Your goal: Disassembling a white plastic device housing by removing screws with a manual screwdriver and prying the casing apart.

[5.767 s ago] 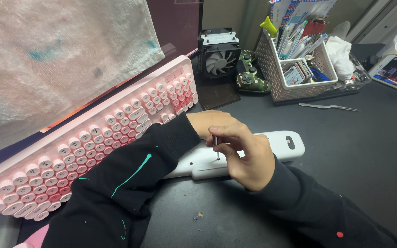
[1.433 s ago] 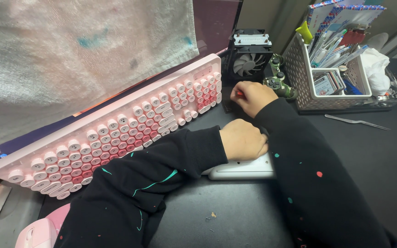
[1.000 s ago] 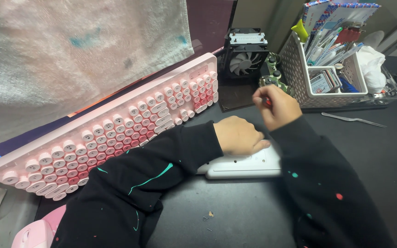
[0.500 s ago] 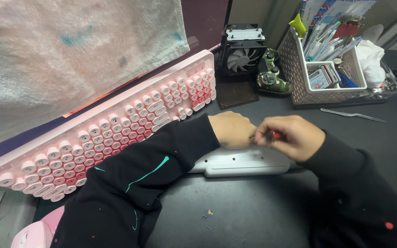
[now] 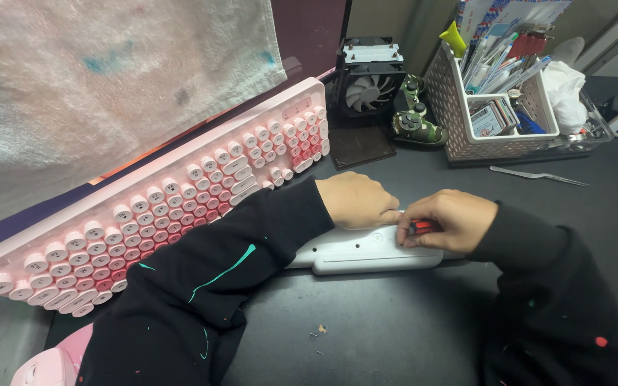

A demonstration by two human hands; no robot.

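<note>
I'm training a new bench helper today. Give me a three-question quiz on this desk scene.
1. True or false: the left hand rests on the long white device.
2. What does the right hand pinch in its fingers?
A. a pair of tweezers
B. a small red-handled tool
C. a pen
3. Fill in: the metal tweezers lie on the dark desk in front of the white ____.

Key: 1 true. 2 B, the red-handled tool. 3 basket.

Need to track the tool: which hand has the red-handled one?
The right hand pinches the red-handled tool over the white casing; the left hand only presses on it.
</note>
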